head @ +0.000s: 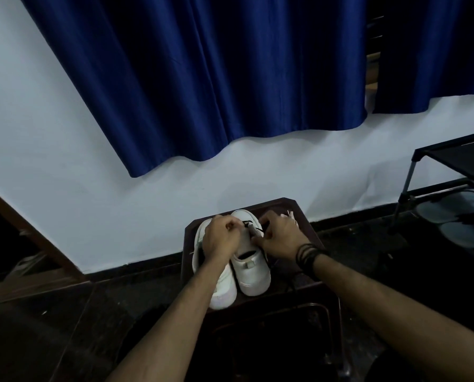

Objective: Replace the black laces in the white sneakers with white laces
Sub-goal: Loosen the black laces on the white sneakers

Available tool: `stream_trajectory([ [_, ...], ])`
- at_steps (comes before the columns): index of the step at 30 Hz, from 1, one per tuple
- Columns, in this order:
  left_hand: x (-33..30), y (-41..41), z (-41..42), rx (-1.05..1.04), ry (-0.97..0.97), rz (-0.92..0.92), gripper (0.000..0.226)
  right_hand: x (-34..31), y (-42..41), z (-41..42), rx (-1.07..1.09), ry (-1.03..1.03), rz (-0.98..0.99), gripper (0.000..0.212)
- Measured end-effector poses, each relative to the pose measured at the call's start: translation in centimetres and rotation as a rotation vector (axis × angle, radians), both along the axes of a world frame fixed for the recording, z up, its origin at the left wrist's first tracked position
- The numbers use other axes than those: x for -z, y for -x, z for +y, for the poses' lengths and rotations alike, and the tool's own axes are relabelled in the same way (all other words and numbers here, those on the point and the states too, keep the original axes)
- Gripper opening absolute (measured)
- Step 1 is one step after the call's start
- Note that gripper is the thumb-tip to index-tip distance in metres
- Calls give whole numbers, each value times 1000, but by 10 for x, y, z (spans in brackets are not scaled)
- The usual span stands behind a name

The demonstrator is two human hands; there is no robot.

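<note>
1. While both forearms are reaching in from the bottom of the frame, the two hands are meeting over the sneakers (251, 274) at lower centre.
2. The left hand (221, 238) is curling its fingers above the left shoe, pinching what looks like the black lace (249, 226); the exact hold is too small to make out.
3. The right hand (278, 238), with dark bands around its wrist, is also curling its fingers and pinching the same lace at the right shoe's eyelets.
4. The sneakers are sitting side by side, touching, toes pointing toward the top of the frame, on a dark stool (304, 232).
5. White laces (290, 215) are showing just beyond the right hand, on the stool's upper right part.
6. A blue curtain (216, 78) is hanging across the upper half of the frame over a pale wall (65, 188).
7. A dark rack (451, 172) is standing at the right edge, with grey footwear on its lower shelf.
</note>
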State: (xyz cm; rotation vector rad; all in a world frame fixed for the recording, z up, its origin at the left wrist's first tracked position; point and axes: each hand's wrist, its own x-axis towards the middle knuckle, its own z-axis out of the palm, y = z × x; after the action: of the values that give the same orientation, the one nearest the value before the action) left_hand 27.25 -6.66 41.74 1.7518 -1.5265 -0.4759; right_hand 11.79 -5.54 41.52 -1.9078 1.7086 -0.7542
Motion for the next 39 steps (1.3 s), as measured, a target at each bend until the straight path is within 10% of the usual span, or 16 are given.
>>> stream_trajectory([
  [5,-30,-19,-8,-206,138,632,25,5,-5,-1,77,-115,-104,40],
  [8,-50,-41,-14,-424,208,663,19,6,-5,-3,70,-170,-141,43],
  [14,-42,-39,4,-297,162,-155,42,13,-6,7,105,-121,-271,35],
  [18,-26,-4,4,290,158,-459,40,16,-9,12,125,-59,-279,37],
  [24,-15,7,-3,306,105,-747,17,21,-14,16,219,-21,-372,35],
  [33,-81,-48,-8,-403,321,195,22,23,-18,18,258,33,-356,33],
  [39,-83,-51,8,-347,38,85,16,20,-19,20,257,26,-355,32],
])
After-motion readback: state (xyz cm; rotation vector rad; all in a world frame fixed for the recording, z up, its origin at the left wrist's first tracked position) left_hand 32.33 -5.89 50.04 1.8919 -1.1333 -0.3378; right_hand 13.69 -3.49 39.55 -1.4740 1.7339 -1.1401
